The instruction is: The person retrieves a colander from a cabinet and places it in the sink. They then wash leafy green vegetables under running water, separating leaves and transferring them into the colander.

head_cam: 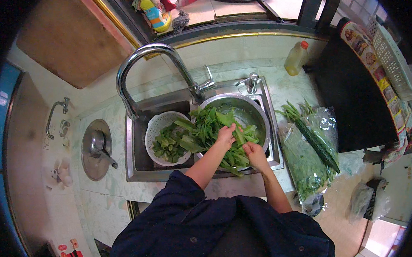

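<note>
Over a large steel basin [265, 119] in the right sink bowl, my left hand [227, 135] is closed around leafy green stalks. My right hand [255, 154], lower and to the right, pinches the pale stalk end of a leafy green [240, 137]. More leafy greens [208, 123] heap over the basin's left side and reach across to a white plastic colander [151, 134] in the left bowl. Torn green leaves [169, 146] lie inside the colander. Some fingertips are hidden among the leaves.
A chrome faucet [154, 48] arches over the left bowl; a soap dispenser [252, 83] stands behind the basin. On the right counter, a cucumber [317, 145] and green beans [293, 111] rest on a plastic bag of greens [302, 163]. A steel lid or pan [95, 172] lies left.
</note>
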The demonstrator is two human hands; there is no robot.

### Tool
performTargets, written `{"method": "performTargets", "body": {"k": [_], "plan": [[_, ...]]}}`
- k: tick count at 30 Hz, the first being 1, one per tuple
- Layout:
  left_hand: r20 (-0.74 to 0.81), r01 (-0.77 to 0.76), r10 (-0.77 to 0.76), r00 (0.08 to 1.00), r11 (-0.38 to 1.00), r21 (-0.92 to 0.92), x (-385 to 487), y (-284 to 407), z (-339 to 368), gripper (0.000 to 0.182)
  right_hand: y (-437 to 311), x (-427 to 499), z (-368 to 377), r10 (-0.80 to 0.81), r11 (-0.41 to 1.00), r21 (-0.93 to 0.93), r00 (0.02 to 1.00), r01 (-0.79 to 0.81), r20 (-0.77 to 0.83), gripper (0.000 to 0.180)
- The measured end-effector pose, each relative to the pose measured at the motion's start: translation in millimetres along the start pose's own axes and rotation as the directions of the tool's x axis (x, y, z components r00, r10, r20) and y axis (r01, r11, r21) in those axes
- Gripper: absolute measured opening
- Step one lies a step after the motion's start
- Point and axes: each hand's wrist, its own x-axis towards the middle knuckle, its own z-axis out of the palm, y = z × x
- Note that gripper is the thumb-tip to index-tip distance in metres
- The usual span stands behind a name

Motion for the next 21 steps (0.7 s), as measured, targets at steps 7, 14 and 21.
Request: {"method": "performTargets", "body": {"k": [7, 14, 21], "plan": [[0.099, -0.036, 0.038, 0.994, 0.999, -0.024, 10, 33, -16, 0.018, -4, 4, -29, 0.141, 0.954, 0.253, 0.985, -0.161, 0.097, 0.022], [0.076, -0.048, 0.041, 0.996, 0.994, 0.095, -9, 14, -1, 0.025, 12, 49, 1, 0.010, 0.997, 0.081, 0.978, 0.007, -0.209, 0.032], [-0.024, -0.020, 0.022, 0.999, 0.997, 0.075, -7, 17, -11, 0.025, 19, 46, 15, 0.001, 0.986, 0.168, 0.994, 0.018, -0.112, 0.030]]}}
